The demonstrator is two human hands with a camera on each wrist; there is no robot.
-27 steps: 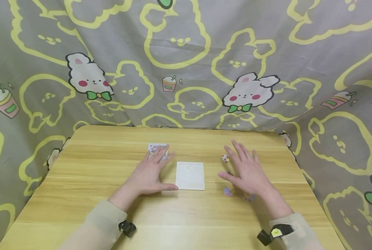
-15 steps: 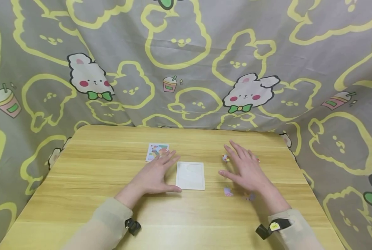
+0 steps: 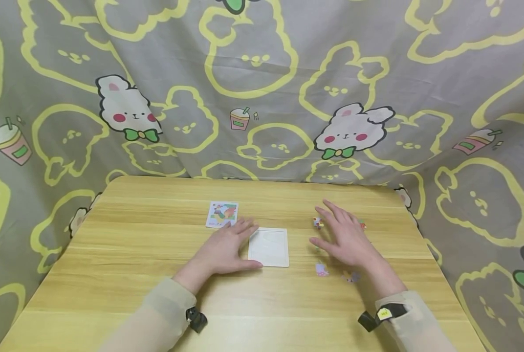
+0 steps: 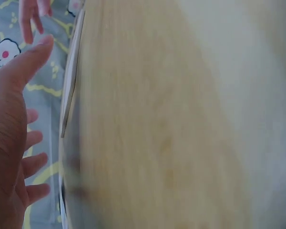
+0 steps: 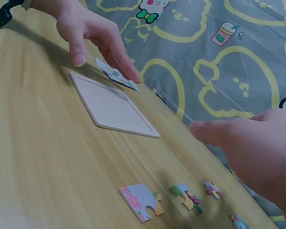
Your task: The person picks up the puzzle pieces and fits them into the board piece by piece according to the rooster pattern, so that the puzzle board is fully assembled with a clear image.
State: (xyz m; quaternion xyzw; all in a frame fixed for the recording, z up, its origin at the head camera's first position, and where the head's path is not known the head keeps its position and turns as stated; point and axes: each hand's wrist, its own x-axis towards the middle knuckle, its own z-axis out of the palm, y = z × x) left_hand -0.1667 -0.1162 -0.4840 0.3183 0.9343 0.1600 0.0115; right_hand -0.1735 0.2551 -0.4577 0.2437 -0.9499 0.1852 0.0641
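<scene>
A white square puzzle tray (image 3: 276, 248) with a raised border lies mid-table. My left hand (image 3: 224, 250) is held over its left edge, fingers spread and holding nothing; the right wrist view shows a gap beneath that hand. On the right, my right hand (image 3: 349, 240) hovers above several jigsaw pieces, thumb apart from the fingers, nothing held. Among them are a lilac piece with pink flowers (image 5: 139, 200), a green and orange piece (image 5: 182, 192) and a small colourful piece (image 5: 212, 190). The head view has the right hand partly covering the group.
A printed picture card (image 3: 221, 213) lies behind the left hand, left of the tray. The wooden table (image 3: 262, 303) ends at a patterned curtain (image 3: 262, 88) at the back and sides. Each wrist carries a black strapped camera (image 3: 196, 320).
My left hand has moved right and slightly nearer, off the picture card and over the tray's left edge. The right hand has shifted only slightly. Tray and pieces stay put.
</scene>
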